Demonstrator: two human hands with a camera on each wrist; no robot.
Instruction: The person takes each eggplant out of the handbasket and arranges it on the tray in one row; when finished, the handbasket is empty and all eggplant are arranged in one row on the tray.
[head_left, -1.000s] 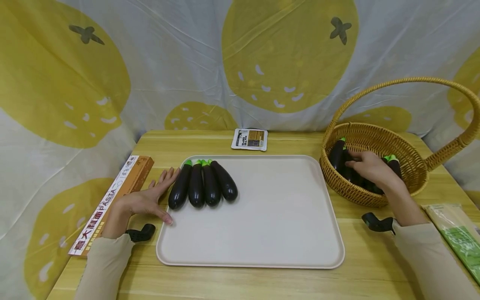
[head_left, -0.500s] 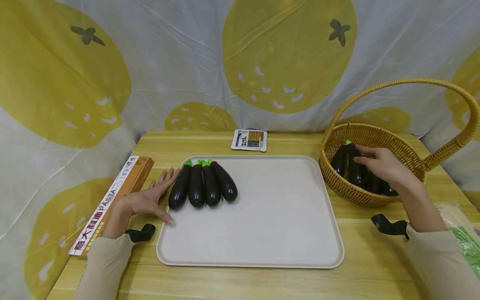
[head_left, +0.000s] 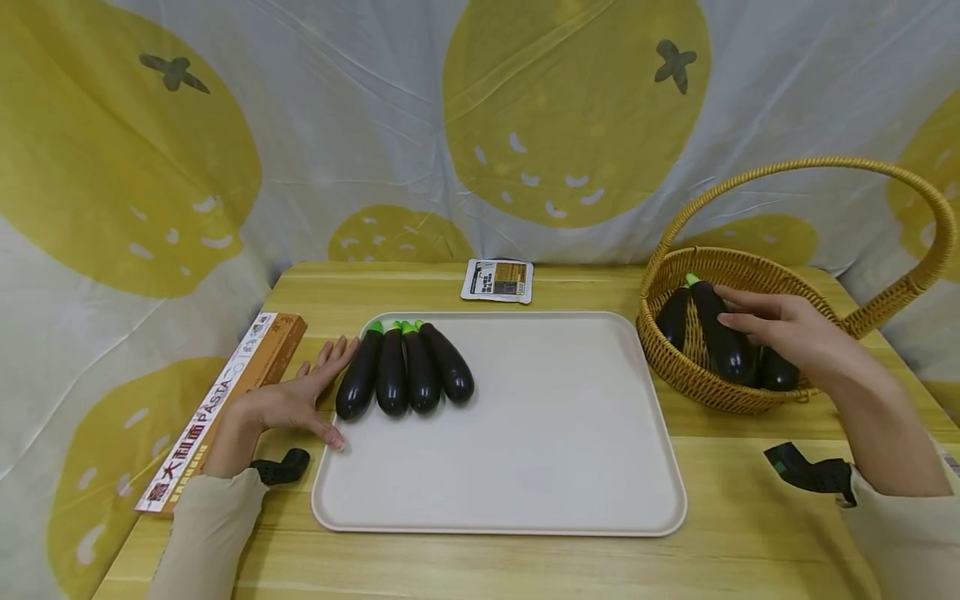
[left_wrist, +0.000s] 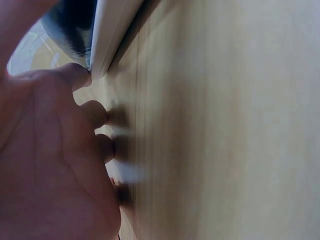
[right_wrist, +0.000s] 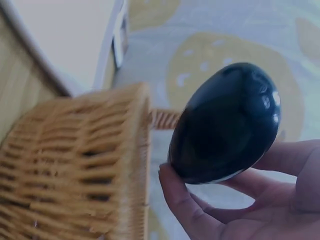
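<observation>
My right hand (head_left: 795, 333) grips an eggplant (head_left: 722, 333) with a green stem end, at the mouth of a wicker basket (head_left: 693, 379). In the right wrist view the eggplant (right_wrist: 227, 125) is lifted clear beside the basket wall (right_wrist: 75, 160), thumb and fingers around it. More eggplants (head_left: 778, 372) lie inside the basket, partly hidden. A row of several eggplants (head_left: 392, 375) lies at the upper left of a white tray (head_left: 555, 442). Spread at the tray's left edge, my left hand (head_left: 296, 404) rests with its fingers extended, beside the leftmost eggplant; its palm (left_wrist: 55, 150) fills the left wrist view.
An orange and white pasta box (head_left: 225, 408) lies left of the left hand. Behind the tray sits a small flat packet (head_left: 497, 280). The basket's tall handle (head_left: 810, 165) arches above it. A patterned cloth (head_left: 360, 125) hangs behind the wooden table (head_left: 525, 567).
From reaching into the basket, my right hand has drawn up and toward the right, and the gripped eggplant now stands out above the others. The left hand stays put.
</observation>
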